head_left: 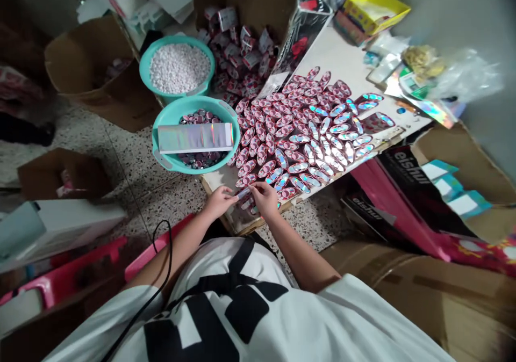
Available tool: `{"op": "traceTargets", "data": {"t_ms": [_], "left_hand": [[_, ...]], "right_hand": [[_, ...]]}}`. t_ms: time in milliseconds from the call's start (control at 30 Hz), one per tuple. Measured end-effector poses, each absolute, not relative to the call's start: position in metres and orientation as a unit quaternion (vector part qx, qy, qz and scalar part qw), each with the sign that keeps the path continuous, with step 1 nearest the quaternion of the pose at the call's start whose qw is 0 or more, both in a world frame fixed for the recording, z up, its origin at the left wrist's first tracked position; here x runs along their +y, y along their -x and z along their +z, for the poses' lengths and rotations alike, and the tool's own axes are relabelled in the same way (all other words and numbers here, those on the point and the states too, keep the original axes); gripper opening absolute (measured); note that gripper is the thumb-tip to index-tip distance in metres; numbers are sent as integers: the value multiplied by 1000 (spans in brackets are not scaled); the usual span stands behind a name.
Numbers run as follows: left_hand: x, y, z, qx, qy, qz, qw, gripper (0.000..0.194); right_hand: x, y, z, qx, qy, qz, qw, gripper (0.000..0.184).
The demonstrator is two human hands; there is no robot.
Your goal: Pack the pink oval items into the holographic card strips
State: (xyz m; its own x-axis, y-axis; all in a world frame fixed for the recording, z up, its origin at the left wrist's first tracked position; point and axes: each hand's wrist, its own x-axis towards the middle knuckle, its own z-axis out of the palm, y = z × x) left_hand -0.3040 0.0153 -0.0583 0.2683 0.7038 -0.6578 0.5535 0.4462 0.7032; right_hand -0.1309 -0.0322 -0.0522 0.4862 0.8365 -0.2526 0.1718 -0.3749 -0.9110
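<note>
My left hand (220,201) and my right hand (264,198) meet at the near edge of a low board (355,56), fingers pinched together on one small shiny oval packet (243,193). Just beyond them, rows of many oval foil packets (298,131), pink and holographic, cover the board. A teal basin (165,160) to the left holds small round caps with a holographic sheet (195,137) lying across it. Behind it, a second teal basin (145,64) is full of white pellets.
Open cardboard boxes stand at the left (88,66), the back (250,2) and the right (467,158). A heap of pink sachets (242,50) lies behind the board. A yellow tray (377,10) and plastic bags sit at far right. Pink stool (72,276) at my left.
</note>
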Motion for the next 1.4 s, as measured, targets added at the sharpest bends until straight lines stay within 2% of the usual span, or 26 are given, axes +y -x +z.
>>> {"op": "traceTargets", "data": {"t_ms": [100, 167, 367, 500, 767, 1067, 1400], "left_hand": [[13, 305, -50, 624, -573, 61, 527, 26], [14, 306, -42, 627, -607, 42, 487, 31], [20, 303, -39, 636, -627, -3, 450, 35], [23, 302, -43, 649, -619, -25, 441, 36], [25, 292, -27, 649, -640, -79, 403, 34], [22, 283, -19, 644, -674, -126, 340, 28], [17, 287, -25, 647, -673, -110, 342, 22]], "right_hand": [[-34, 131, -58, -386, 738, 357, 423, 23], [-36, 133, -58, -429, 744, 318, 401, 20], [-40, 133, -57, -505, 756, 228, 349, 21], [-39, 134, -63, -507, 770, 222, 317, 20], [-41, 135, -77, -512, 776, 201, 308, 17], [-37, 137, -69, -493, 798, 221, 267, 20], [-33, 140, -61, -474, 812, 234, 249, 21]]}}
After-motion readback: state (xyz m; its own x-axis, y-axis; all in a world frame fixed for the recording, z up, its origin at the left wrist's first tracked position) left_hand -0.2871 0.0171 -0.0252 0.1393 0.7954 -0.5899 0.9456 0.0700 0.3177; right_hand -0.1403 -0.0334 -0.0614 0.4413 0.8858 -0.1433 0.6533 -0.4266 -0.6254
